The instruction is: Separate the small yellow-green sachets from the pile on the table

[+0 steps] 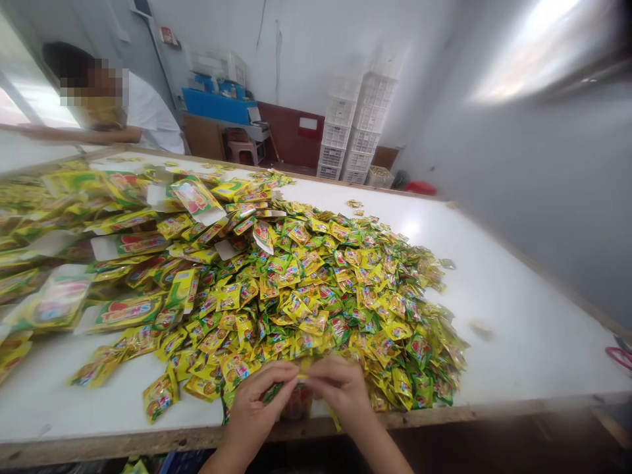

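Observation:
My left hand [264, 398] and my right hand [340, 385] meet at the table's near edge, in front of the heap. On both, thumb and fingers are pinched together at the upper edge of what looks like a small candy carton [297, 403]. Its reddish printed face shows between my hands; the rest is hidden or blurred. Right beyond my fingers lies a large heap of small yellow and green candy sachets [306, 283]. To the left is a pile of printed cartons [131, 313], several with white end flaps open.
The white table [503, 316] has a raised wooden rim [148, 441]. Across it at the far left, a person in a white shirt [148, 112] leans on the table. Stacked white crates [365, 118] stand by the wall. A pink-handled object [617, 355] lies at the right edge.

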Demonstrator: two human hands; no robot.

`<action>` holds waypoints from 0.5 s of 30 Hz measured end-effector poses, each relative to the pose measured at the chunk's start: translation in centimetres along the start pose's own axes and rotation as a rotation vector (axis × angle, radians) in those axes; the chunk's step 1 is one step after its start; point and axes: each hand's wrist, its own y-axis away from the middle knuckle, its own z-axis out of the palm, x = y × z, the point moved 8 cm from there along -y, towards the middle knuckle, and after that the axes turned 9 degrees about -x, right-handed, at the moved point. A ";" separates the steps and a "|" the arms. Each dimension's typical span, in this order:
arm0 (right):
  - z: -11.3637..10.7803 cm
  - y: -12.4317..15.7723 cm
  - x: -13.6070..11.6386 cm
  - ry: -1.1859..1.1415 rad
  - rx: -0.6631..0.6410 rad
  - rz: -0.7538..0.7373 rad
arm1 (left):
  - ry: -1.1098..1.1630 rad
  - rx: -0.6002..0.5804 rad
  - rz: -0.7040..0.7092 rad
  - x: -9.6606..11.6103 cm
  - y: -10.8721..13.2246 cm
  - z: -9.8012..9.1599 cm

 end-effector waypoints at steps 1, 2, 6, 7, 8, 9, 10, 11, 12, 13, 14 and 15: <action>0.0 0.0 -0.3 0.028 0.002 -0.022 | -0.001 -0.010 0.014 0.1 0.0 0.1; 0.0 0.0 -0.5 0.060 0.003 -0.039 | -0.001 -0.010 0.015 0.1 0.0 0.1; 0.4 0.2 -1.5 0.151 -0.003 -0.114 | -0.050 -0.021 0.038 0.0 0.3 0.3; 0.5 0.5 -1.6 0.172 -0.004 -0.135 | -0.059 -0.038 0.066 0.2 0.4 0.4; 0.6 0.9 -1.7 0.199 -0.008 -0.153 | -0.060 -0.060 0.095 0.3 0.6 0.5; 0.7 1.3 -1.8 0.231 -0.017 -0.169 | -0.055 -0.082 0.118 0.3 0.8 0.7; 0.8 1.8 -1.7 0.265 -0.036 -0.181 | -0.049 -0.095 0.132 0.3 1.0 0.8; 0.8 2.2 -1.7 0.295 -0.064 -0.188 | -0.043 -0.109 0.144 0.2 1.2 1.0; 0.8 2.5 -1.7 0.319 -0.099 -0.187 | -0.040 -0.122 0.154 0.2 1.3 1.2; 0.8 2.5 -1.7 0.335 -0.138 -0.178 | -0.040 -0.136 0.161 0.1 1.4 1.4; 0.7 2.0 -1.8 0.348 -0.173 -0.168 | -0.049 -0.156 0.156 0.0 1.4 1.8; 0.6 1.2 -2.2 0.365 -0.187 -0.164 | -0.068 -0.177 0.140 -0.2 1.4 2.2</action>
